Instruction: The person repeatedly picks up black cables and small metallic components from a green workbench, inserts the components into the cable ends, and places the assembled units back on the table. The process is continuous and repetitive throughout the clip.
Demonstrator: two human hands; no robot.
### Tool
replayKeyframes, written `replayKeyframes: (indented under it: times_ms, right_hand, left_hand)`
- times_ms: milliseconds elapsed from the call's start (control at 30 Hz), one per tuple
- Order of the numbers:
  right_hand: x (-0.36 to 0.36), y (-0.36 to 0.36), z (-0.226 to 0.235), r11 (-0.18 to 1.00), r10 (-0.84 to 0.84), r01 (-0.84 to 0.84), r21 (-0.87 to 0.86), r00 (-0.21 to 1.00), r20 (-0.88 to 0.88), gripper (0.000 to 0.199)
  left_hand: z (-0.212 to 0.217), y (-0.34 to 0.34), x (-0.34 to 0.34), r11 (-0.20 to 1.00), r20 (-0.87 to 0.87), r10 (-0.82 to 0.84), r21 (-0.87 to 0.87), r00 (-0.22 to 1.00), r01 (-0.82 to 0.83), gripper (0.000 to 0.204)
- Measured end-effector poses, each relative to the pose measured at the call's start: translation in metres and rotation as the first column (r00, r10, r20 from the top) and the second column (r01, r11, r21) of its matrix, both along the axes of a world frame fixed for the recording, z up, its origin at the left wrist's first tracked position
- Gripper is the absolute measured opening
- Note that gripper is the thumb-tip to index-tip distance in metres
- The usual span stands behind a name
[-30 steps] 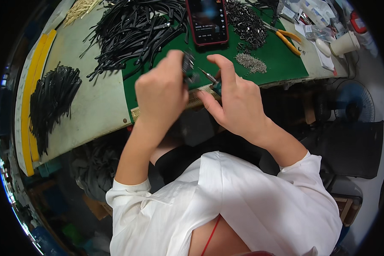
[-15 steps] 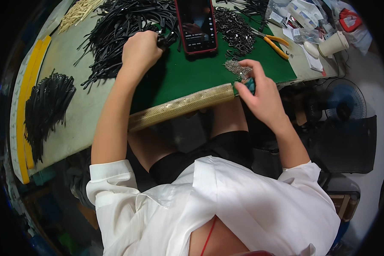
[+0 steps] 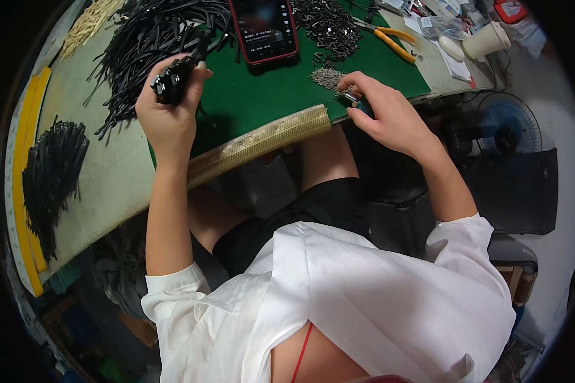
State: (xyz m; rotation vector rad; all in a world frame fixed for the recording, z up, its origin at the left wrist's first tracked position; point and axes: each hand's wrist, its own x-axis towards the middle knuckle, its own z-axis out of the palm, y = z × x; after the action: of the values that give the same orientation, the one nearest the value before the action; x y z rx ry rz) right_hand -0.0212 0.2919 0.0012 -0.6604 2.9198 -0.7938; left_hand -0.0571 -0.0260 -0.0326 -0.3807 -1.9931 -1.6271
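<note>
Left hand (image 3: 165, 121) clasps glossy black pieces (image 3: 170, 85), right hand (image 3: 390, 113) pinches small tool (image 3: 349, 97)

Far left of the phone (image 3: 266, 32), a bundle of black strips (image 3: 54, 175) lies on the bench (image 3: 112, 179). The left hand, closed round its pieces, is below-left of the phone. Below-right of it, tiny silvery parts (image 3: 327, 77) lie heaped, the right hand and tool just beside.

Bright table (image 3: 112, 169), gloom beneath, black rim
</note>
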Motion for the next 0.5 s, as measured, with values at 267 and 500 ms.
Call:
replayKeyframes:
  times_ms: [267,500]
  right_hand:
    - [-0.002,0.003,0.008,0.978,0.050,-0.054,0.200,0.998,0.025,0.026]
    - [-0.006,-0.003,0.010,0.969,0.042,-0.050,0.244,0.998,0.036,0.024]
  left_hand:
    - [0.031,-0.001,0.014,0.990,0.090,-0.106,0.105,0.990,0.097,0.023]
    - [0.043,0.005,0.025,0.993,0.128,-0.104,0.070,0.986,0.096,0.017]
